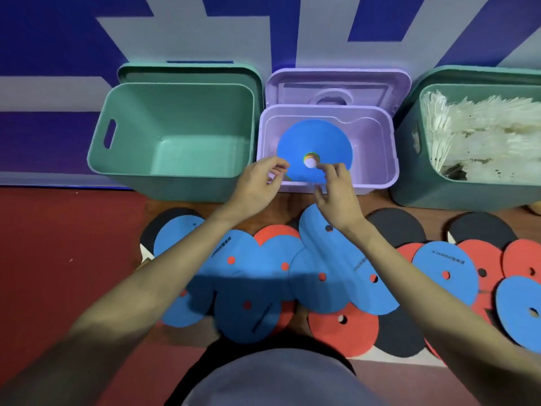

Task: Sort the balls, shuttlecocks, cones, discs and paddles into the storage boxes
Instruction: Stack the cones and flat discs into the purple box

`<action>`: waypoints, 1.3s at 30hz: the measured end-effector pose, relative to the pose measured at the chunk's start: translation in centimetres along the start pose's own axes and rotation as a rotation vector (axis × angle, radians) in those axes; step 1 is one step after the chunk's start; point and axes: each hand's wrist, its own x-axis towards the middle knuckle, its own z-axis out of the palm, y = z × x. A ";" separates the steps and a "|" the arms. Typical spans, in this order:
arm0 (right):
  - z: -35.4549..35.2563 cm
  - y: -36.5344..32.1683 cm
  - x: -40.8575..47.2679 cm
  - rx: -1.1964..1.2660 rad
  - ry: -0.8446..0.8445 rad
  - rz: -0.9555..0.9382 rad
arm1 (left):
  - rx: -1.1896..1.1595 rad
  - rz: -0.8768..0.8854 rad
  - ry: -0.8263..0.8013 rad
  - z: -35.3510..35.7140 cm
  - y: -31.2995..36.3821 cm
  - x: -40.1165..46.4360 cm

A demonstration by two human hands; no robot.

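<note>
A blue disc (314,139) lies on top of a stack of discs inside the purple box (377,159), with other colours showing through its centre hole. My left hand (259,184) hovers at the box's front left edge, fingers loosely curled beside the disc's rim and holding nothing. Over the disc's near edge, my right hand (336,191) also has relaxed, empty fingers. Several blue, red and black discs (342,326) lie overlapping on the floor under my forearms. A green box (480,133) at the right holds white shuttlecocks.
An empty green box (128,171) stands left of the purple one. The purple lid (336,86) leans against the blue and grey wall behind. Red floor stretches to the left. More discs (518,312) spread to the right edge.
</note>
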 end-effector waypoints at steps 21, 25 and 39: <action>13.7 -8.9 -14.4 -0.444 -0.598 0.026 | 0.630 -0.416 -0.371 -8.7 -15.4 -20.9; 13.9 -9.1 -14.1 -0.448 -0.573 0.064 | 0.753 -0.370 -0.421 -8.6 -15.8 -21.1; 10.5 -8.7 -15.7 -0.161 -0.480 0.238 | 0.656 -0.285 -0.561 -11.0 -15.6 -20.4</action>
